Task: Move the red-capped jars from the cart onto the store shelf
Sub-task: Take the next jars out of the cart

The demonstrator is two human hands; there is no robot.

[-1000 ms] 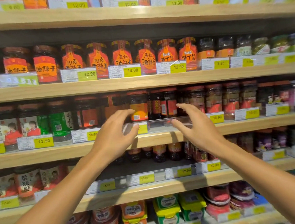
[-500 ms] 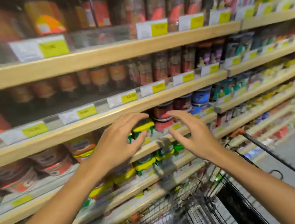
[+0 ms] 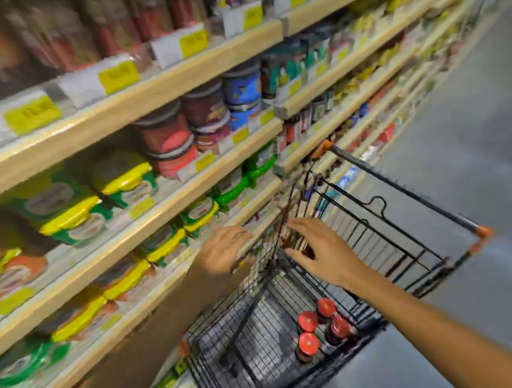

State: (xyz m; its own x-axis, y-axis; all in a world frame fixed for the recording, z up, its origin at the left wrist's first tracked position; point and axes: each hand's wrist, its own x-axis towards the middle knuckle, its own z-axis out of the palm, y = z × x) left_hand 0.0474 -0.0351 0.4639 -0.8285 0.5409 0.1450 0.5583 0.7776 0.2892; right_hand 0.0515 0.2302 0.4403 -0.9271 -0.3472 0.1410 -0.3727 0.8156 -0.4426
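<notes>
Head view, only one here. Hands are empty: left hand (image 3: pixel 222 252) and right hand (image 3: pixel 322 256) both have fingers spread and loosely curled, nothing pinched betw. them. They hang over the far end of the cart (image 3: pixel 377 245), the wire basket's upper rim just under the palms, left hand nearer the shelf edge (image 3: pixel 145 222), right hand over the basket itself. Judging by the pose, palms down and angled toward the basket floor, this is a reach in for the next pick, not a placement.

Four red-capped jars (image 3: pixel 317 327) stand upright in a tight cluster on the cart's floor, caps up, which suits a top-down grab. Rel. to the grip they sit well below both hands and back toward the person's body, closer to the right forearm than to either palm. Right hand is the nearer one; left has to cross the wire rim to get at them.

Cart is parked just beside the shelving, prob. to keep the carry short. Shelf rows alongside hold green-and-yellow lidded tubs (image 3: pixel 74 216) and red tubs (image 3: pixel 169 139); the frame is motion-blurred, so labels and any open slot for the jars can't be made out.
</notes>
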